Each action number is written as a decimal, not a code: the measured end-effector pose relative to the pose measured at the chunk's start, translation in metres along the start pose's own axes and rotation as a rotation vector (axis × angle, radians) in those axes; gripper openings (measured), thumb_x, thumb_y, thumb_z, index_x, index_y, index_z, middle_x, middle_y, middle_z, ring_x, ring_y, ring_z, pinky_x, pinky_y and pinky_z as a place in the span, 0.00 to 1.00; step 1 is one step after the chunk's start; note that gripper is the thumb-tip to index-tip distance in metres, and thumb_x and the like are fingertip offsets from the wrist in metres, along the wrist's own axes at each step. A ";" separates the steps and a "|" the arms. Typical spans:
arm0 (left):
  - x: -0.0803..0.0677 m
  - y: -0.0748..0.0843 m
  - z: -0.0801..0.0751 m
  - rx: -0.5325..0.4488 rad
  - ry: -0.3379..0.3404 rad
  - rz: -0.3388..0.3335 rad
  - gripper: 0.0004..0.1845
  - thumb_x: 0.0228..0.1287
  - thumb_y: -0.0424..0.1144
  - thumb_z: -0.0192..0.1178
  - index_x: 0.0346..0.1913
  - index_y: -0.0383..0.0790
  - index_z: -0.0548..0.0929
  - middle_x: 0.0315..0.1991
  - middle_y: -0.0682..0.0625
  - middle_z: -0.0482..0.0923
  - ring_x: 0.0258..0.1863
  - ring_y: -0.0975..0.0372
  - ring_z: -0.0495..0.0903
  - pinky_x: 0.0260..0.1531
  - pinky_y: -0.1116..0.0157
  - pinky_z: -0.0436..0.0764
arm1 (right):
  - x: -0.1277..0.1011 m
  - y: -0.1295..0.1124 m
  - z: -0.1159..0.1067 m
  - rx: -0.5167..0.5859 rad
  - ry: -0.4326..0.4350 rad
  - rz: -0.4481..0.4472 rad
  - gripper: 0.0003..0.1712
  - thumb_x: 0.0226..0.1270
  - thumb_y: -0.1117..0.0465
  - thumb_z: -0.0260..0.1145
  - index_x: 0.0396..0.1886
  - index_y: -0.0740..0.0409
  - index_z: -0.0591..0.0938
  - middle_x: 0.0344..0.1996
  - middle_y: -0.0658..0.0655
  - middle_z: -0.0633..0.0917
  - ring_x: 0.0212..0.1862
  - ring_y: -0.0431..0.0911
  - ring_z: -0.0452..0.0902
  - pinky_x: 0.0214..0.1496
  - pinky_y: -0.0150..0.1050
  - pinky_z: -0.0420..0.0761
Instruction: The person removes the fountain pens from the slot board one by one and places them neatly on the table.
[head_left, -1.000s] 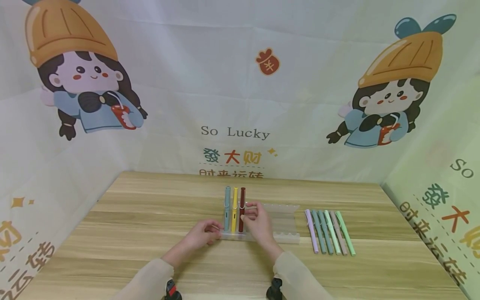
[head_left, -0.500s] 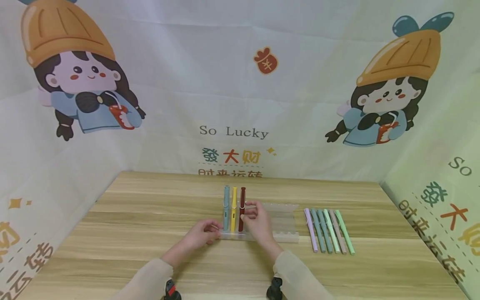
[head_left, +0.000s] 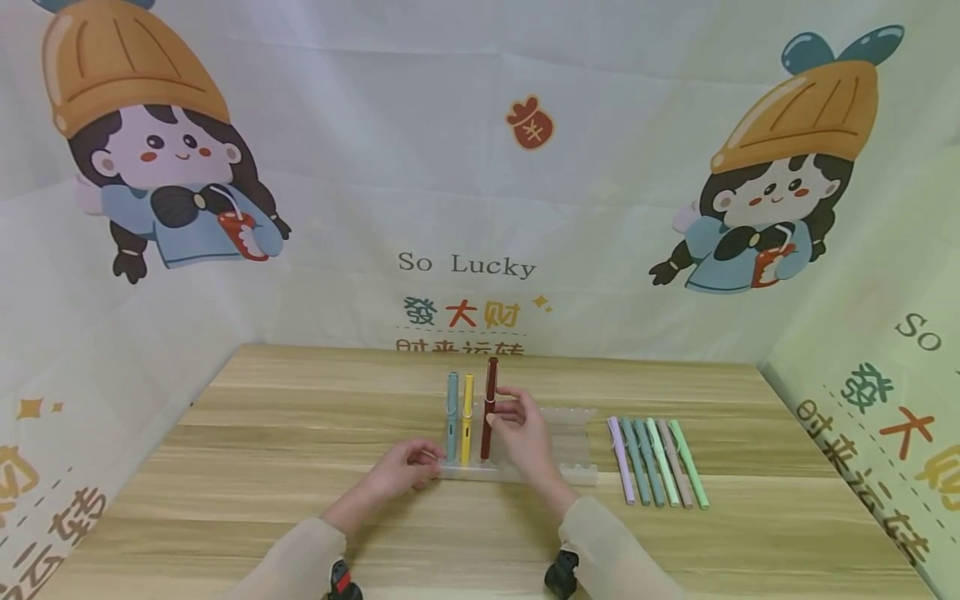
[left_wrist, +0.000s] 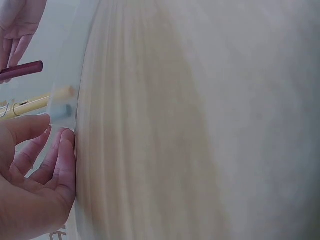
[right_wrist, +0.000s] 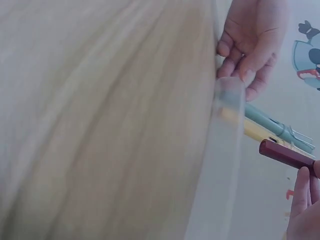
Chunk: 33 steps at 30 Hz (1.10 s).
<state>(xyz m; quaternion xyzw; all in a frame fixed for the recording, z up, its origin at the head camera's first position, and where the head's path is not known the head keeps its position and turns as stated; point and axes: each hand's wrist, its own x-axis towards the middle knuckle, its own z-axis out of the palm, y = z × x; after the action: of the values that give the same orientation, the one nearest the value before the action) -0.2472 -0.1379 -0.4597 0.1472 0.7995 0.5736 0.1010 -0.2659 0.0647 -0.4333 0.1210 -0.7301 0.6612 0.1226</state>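
Note:
My right hand [head_left: 527, 433] pinches a dark red pen [head_left: 491, 408] and holds it raised over a clear plastic pen rack [head_left: 577, 475]. In the right wrist view the lower end of this dark red pen [right_wrist: 282, 154] hangs free of the rack's front edge. To its left, a grey-blue pen [head_left: 452, 417] and a yellow pen [head_left: 467, 421] lie side by side in the rack. My left hand [head_left: 407, 465] grips the rack's left end between thumb and fingers; the left wrist view shows the left hand [left_wrist: 37, 175] at that corner.
Right of the rack, several capped pens lie in a row on the wooden table [head_left: 300, 417]: a lilac pen [head_left: 622, 462], blue-grey ones, a pinkish-brown pen [head_left: 677, 467] and a light green pen [head_left: 690, 467] among them. A printed cloth [head_left: 360, 167] hangs behind.
My right hand has lifted the dark red pen up and slightly right, out of its place beside the yellow pen. The left hand stays at the rack's end.

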 end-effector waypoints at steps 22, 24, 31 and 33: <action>0.002 -0.004 0.000 0.004 -0.005 0.003 0.10 0.59 0.26 0.55 0.43 0.23 0.74 0.31 0.46 0.76 0.31 0.60 0.74 0.29 0.63 0.77 | -0.002 -0.008 -0.061 -0.020 0.033 0.017 0.22 0.55 0.76 0.62 0.51 0.67 0.72 0.37 0.65 0.80 0.39 0.48 0.76 0.42 0.31 0.76; 0.002 -0.003 0.000 0.009 -0.002 -0.001 0.10 0.59 0.26 0.55 0.43 0.23 0.74 0.31 0.46 0.76 0.31 0.61 0.74 0.29 0.63 0.77 | -0.004 -0.007 -0.068 -0.030 0.049 0.028 0.22 0.55 0.76 0.62 0.52 0.67 0.73 0.37 0.65 0.80 0.39 0.47 0.76 0.41 0.31 0.76; 0.002 -0.004 0.000 0.014 0.001 -0.005 0.11 0.60 0.27 0.55 0.43 0.23 0.74 0.32 0.45 0.76 0.31 0.59 0.75 0.29 0.61 0.77 | -0.007 -0.007 -0.089 -0.106 0.100 0.083 0.22 0.55 0.74 0.63 0.52 0.64 0.74 0.37 0.63 0.81 0.38 0.45 0.77 0.39 0.31 0.76; 0.002 -0.004 0.000 0.014 0.001 -0.006 0.11 0.60 0.27 0.55 0.44 0.23 0.74 0.32 0.45 0.76 0.31 0.59 0.75 0.29 0.61 0.77 | -0.008 -0.007 -0.096 -0.120 0.107 0.089 0.22 0.56 0.74 0.63 0.52 0.64 0.73 0.38 0.64 0.81 0.38 0.44 0.77 0.40 0.31 0.76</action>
<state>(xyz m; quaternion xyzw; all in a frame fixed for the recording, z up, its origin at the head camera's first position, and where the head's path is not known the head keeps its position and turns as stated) -0.2498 -0.1385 -0.4634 0.1452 0.8041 0.5676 0.1012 -0.2547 0.1595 -0.4205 0.0455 -0.7653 0.6268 0.1391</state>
